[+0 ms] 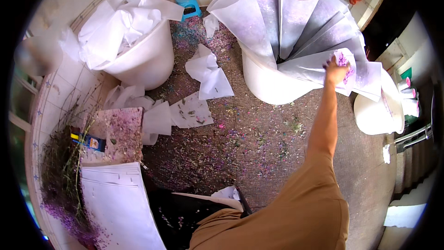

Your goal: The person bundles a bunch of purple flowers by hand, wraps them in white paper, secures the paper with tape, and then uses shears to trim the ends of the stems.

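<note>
Right hand [334, 71] grips a paper cone [344, 65] (purple flowers inside) over the white tub [273, 83].

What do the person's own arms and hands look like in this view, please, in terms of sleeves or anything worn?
Only the right arm shows fully: a loose tan cloth sleeve covers the upper arm and ends near the elbow, leaving the forearm bare. The right hand wears no glove; no watch or band shows at the wrist. A second fold of tan cloth lies at the lower edge; the left hand is out of view.
</note>
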`<action>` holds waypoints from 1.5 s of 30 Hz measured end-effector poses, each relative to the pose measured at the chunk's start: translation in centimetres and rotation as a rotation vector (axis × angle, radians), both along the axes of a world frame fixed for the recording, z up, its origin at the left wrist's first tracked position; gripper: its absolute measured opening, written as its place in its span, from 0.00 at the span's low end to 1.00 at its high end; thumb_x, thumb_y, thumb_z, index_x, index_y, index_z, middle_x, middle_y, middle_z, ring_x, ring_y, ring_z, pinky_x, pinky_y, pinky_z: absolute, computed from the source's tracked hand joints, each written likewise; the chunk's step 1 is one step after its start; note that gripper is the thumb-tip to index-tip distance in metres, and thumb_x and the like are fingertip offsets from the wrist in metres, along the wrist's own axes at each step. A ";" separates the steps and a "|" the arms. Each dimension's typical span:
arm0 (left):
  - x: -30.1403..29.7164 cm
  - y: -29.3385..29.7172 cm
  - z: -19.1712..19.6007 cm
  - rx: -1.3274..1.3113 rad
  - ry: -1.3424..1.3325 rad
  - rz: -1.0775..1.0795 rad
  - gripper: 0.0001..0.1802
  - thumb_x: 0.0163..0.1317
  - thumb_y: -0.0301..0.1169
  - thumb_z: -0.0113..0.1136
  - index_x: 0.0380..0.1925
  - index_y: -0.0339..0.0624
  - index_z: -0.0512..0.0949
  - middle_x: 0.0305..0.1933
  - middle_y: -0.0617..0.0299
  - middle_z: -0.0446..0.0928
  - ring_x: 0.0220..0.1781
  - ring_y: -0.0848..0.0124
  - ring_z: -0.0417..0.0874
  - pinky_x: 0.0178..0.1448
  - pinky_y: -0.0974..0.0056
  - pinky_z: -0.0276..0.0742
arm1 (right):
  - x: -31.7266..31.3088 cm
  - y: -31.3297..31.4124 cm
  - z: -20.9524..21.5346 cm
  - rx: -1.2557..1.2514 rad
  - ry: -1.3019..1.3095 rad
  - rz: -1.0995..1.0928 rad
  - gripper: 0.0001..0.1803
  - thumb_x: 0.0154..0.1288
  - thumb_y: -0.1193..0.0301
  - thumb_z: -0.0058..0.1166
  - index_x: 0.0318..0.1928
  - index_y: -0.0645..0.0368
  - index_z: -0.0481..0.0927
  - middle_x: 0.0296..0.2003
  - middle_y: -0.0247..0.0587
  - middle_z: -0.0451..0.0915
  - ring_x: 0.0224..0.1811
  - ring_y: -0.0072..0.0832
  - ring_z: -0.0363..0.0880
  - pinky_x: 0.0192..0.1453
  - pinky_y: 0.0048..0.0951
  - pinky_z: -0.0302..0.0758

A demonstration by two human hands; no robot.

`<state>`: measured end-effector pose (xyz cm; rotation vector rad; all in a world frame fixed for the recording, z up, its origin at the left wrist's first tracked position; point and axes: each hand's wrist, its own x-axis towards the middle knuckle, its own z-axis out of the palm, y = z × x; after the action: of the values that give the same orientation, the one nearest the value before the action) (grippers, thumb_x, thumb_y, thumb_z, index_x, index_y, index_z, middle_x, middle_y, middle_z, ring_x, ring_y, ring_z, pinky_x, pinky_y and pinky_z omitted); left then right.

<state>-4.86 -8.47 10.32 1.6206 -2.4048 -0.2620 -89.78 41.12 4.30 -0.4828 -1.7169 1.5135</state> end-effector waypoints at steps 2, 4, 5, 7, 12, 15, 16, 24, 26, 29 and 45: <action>0.6 -3.4 -2.6 0.080 0.071 -0.108 0.16 0.75 0.33 0.55 0.49 0.30 0.84 0.47 0.48 0.86 0.48 0.56 0.87 0.54 0.54 0.84 | 0.3 6.4 -2.3 0.078 -0.264 0.059 0.24 0.62 0.57 0.68 0.48 0.66 0.84 0.34 0.51 0.89 0.33 0.38 0.90 0.43 0.36 0.84; 2.5 -4.9 -3.5 0.117 0.115 -0.159 0.17 0.76 0.34 0.55 0.52 0.31 0.84 0.51 0.49 0.86 0.52 0.58 0.86 0.57 0.56 0.82 | 0.4 4.7 -5.6 0.480 -0.448 -0.112 0.24 0.58 0.52 0.66 0.31 0.64 0.89 0.32 0.54 0.88 0.38 0.47 0.89 0.48 0.44 0.81; 2.5 -5.5 -4.3 0.140 0.159 -0.213 0.18 0.76 0.34 0.55 0.53 0.32 0.84 0.53 0.49 0.86 0.53 0.59 0.85 0.59 0.57 0.81 | -0.1 5.3 -5.7 0.510 -0.366 -0.130 0.23 0.58 0.53 0.64 0.32 0.65 0.88 0.32 0.55 0.88 0.37 0.48 0.89 0.47 0.45 0.81; -2.4 -5.3 -4.2 0.007 0.221 -0.383 0.09 0.73 0.24 0.58 0.45 0.29 0.83 0.41 0.50 0.86 0.42 0.61 0.87 0.49 0.60 0.82 | -1.9 6.2 -4.5 0.515 -0.176 -0.134 0.22 0.56 0.56 0.61 0.32 0.67 0.87 0.30 0.57 0.87 0.35 0.50 0.87 0.46 0.46 0.80; -3.6 -1.7 -1.6 -0.046 0.312 -0.482 0.10 0.70 0.18 0.59 0.49 0.30 0.82 0.42 0.50 0.86 0.43 0.62 0.87 0.49 0.59 0.83 | 0.7 -1.5 13.2 0.323 0.480 -0.002 0.15 0.59 0.68 0.62 0.21 0.65 0.76 0.18 0.38 0.78 0.21 0.24 0.73 0.28 0.34 0.73; -2.6 -0.6 -1.6 0.004 0.423 -0.459 0.15 0.69 0.18 0.60 0.55 0.32 0.81 0.43 0.50 0.86 0.45 0.63 0.86 0.52 0.58 0.82 | 5.3 -3.7 25.3 0.436 0.784 0.161 0.14 0.60 0.69 0.67 0.22 0.62 0.77 0.19 0.32 0.76 0.24 0.18 0.70 0.29 0.27 0.70; -2.1 -0.4 -1.3 0.036 0.473 -0.416 0.18 0.69 0.19 0.60 0.59 0.33 0.80 0.45 0.50 0.86 0.47 0.63 0.86 0.54 0.58 0.82 | 7.8 -6.0 28.2 0.418 0.800 0.181 0.13 0.59 0.70 0.67 0.23 0.62 0.77 0.19 0.31 0.75 0.24 0.17 0.69 0.29 0.26 0.69; -15.1 3.9 1.0 0.358 0.719 -0.667 0.42 0.59 0.27 0.72 0.74 0.39 0.65 0.59 0.49 0.82 0.64 0.59 0.80 0.68 0.53 0.73 | 30.6 -23.2 40.8 0.535 1.457 0.406 0.12 0.62 0.68 0.61 0.40 0.65 0.83 0.31 0.49 0.83 0.35 0.39 0.81 0.41 0.47 0.76; -19.7 4.3 0.3 0.503 0.984 -0.761 0.42 0.62 0.29 0.71 0.75 0.41 0.63 0.65 0.52 0.77 0.71 0.60 0.74 0.73 0.49 0.68 | 42.0 -27.8 38.7 0.912 1.420 0.572 0.15 0.57 0.63 0.55 0.34 0.61 0.86 0.29 0.51 0.84 0.31 0.43 0.82 0.39 0.58 0.75; -23.6 1.8 -2.6 0.628 1.391 -0.901 0.39 0.64 0.31 0.71 0.73 0.43 0.64 0.71 0.56 0.73 0.75 0.60 0.69 0.76 0.48 0.65 | 54.1 -29.0 33.9 0.614 1.716 0.857 0.22 0.65 0.63 0.51 0.50 0.70 0.80 0.33 0.62 0.82 0.37 0.52 0.82 0.55 0.67 0.68; 1.8 0.4 -7.9 0.409 2.105 0.059 0.33 0.60 0.44 0.71 0.64 0.44 0.75 0.63 0.56 0.80 0.64 0.52 0.80 0.65 0.41 0.79 | 37.5 -40.4 4.6 1.673 0.524 1.459 0.51 0.60 0.64 0.69 0.78 0.53 0.53 0.63 0.64 0.72 0.67 0.45 0.72 0.67 0.53 0.67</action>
<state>-3.02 -8.06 2.43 0.5091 -0.5965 -1.4731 -52.27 0.75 8.95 2.0831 -2.1115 0.1929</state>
